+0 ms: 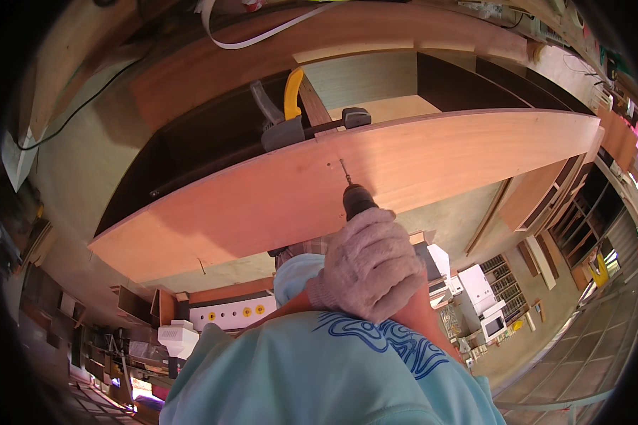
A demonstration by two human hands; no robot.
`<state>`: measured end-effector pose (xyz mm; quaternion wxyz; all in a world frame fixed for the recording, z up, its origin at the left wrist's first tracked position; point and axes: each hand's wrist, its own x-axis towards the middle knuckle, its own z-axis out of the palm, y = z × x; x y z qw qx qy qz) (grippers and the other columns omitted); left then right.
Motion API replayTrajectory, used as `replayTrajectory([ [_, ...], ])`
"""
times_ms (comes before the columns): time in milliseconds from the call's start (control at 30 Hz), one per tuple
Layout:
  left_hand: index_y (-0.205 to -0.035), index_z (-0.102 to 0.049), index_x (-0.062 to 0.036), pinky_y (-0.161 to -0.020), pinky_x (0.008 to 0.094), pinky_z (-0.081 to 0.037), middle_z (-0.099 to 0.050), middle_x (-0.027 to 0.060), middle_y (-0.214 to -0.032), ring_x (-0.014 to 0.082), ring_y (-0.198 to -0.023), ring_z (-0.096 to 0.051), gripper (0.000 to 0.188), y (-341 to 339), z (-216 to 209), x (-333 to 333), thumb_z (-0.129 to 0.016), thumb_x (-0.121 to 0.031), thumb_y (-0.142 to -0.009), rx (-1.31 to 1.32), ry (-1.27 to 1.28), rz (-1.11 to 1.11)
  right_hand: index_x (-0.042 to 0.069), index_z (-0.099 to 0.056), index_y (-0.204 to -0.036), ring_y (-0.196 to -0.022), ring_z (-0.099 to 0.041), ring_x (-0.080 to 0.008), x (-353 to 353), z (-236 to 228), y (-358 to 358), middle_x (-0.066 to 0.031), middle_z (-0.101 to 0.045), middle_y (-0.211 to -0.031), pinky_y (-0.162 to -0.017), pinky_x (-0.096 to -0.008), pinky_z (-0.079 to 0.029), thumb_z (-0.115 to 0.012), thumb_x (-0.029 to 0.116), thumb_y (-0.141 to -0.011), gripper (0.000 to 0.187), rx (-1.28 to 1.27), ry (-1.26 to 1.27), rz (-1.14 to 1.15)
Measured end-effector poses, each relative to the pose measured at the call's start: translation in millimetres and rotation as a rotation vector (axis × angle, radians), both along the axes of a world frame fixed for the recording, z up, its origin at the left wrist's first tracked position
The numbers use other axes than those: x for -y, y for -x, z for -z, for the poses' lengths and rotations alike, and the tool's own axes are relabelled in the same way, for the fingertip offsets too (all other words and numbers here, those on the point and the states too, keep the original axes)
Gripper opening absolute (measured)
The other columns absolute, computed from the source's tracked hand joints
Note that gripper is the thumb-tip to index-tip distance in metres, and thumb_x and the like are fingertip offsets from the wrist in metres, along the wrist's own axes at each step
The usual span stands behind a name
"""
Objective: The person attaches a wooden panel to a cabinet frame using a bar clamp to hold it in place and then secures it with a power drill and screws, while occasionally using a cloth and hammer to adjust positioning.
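A cordless-style drill (pixel 359 201) with a black chuck points away from me, its thin bit reaching the face of a long reddish wooden board (pixel 461 152). My left hand (pixel 367 262), in a pale knit glove, is closed over the back of the drill. My right forearm (pixel 427 312) comes up behind that glove; my right hand is hidden there, so its fingers do not show. Beside the bit tip is a small dark hole (pixel 328 165) in the board. A bar clamp (pixel 283 133) with a yellow handle (pixel 293 92) grips the board's upper edge.
Behind the board stands an open cabinet frame with dark panels (pixel 450 81) and a wooden divider (pixel 314 99). A white strip (pixel 262 37) curves at the top. A black cable (pixel 78 106) runs at the left. White equipment (pixel 477 287) and wooden pieces stand at the lower right.
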<state>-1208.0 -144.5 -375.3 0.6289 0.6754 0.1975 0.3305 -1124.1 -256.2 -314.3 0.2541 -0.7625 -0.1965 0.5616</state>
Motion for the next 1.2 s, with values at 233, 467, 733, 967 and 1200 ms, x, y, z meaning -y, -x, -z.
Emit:
replayTrajectory([
  [233,-0.095,-0.067,-0.006,-0.093,0.0504,-0.053,-0.069,0.0122,-0.094,0.032,-0.093,-0.069,0.025,3,-1,11,-0.077,-0.015,-0.075,-0.11,0.141,0.0,0.003,-0.056,-0.134,-0.094,-0.072,-0.037,-6,3,-6,-0.0175,-0.071,-0.11,-0.075,-0.039,-0.057,-0.079,0.018,-0.075,0.065,-0.008,0.046,-0.045],
  [467,-0.091,-0.069,-0.0045,-0.094,0.0521,-0.051,-0.069,0.0132,-0.094,0.0326,-0.092,-0.068,0.025,-1,-4,-7,-0.077,-0.018,-0.072,-0.132,0.184,0.157,0.004,-0.054,-0.138,-0.095,-0.072,-0.0369,-9,2,-11,-0.0171,-0.07,-0.115,-0.076,-0.0397,-0.058,-0.079,0.018,-0.074,0.07,-0.002,0.073,-0.039],
  [733,-0.09,-0.071,-0.0049,-0.091,0.0535,-0.055,-0.07,0.0126,-0.093,0.0334,-0.089,-0.069,0.023,-5,-1,-16,-0.075,-0.022,-0.075,-0.169,0.133,0.031,0.005,-0.051,-0.143,-0.096,-0.072,-0.0367,-11,8,-13,-0.0166,-0.068,-0.122,-0.076,-0.0405,-0.058,-0.08,0.019,-0.073,0.076,-0.015,0.088,-0.06],
  [967,-0.091,-0.069,-0.0022,-0.084,0.0513,-0.057,-0.068,0.0125,-0.09,0.0315,-0.085,-0.068,0.024,-6,22,-21,-0.075,-0.018,-0.074,-0.121,0.187,0.163,0.007,-0.048,-0.147,-0.089,-0.072,-0.038,-13,20,-19,-0.0172,-0.07,-0.113,-0.073,-0.0423,-0.058,-0.075,0.021,-0.081,0.072,-0.094,0.267,-0.02],
  [1200,-0.093,-0.069,-0.0041,-0.081,0.0494,-0.058,-0.066,0.0106,-0.094,0.0278,-0.088,-0.068,0.027,-3,49,-20,-0.076,-0.017,-0.07,-0.094,0.214,0.186,0.005,-0.049,-0.146,-0.084,-0.074,-0.0345,-14,40,-24,-0.0184,-0.072,-0.105,-0.069,-0.0394,-0.059,-0.058,0.014,-0.095,0.052,-0.055,0.312,-0.108],
])
